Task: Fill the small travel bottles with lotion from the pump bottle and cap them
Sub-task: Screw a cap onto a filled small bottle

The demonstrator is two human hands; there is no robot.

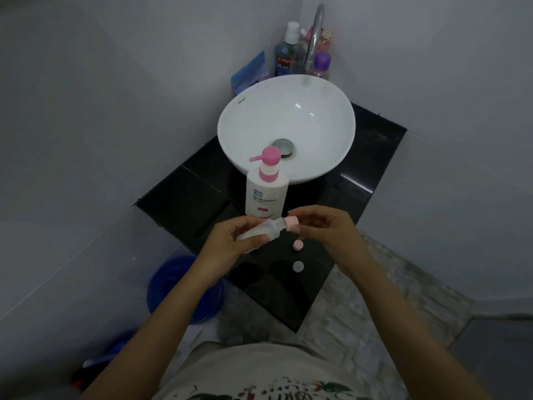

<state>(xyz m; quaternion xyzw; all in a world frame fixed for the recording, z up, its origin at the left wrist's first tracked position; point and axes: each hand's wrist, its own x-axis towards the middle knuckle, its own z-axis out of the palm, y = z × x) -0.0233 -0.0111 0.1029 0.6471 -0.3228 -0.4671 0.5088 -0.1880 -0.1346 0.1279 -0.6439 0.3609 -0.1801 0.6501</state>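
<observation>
My left hand (230,241) grips a small translucent travel bottle (266,230), tilted on its side with its neck pointing right. At that neck sits a pink cap (292,223), with the fingertips of my right hand (323,226) pinched on it. Just behind stands the white pump bottle (266,194) with a pink pump head, its nozzle pointing left. On the black counter (184,197) below my hands are two small round things, one pink-topped (298,245) and one pale (298,266); whether they are loose caps or capped bottles seen from above I cannot tell.
A white round basin (288,111) fills the counter's back, under a chrome tap (314,39). Mouthwash (285,53), a purple-capped bottle (322,64) and a blue pouch (251,72) crowd the corner behind it. A blue bucket (176,290) stands on the floor at left.
</observation>
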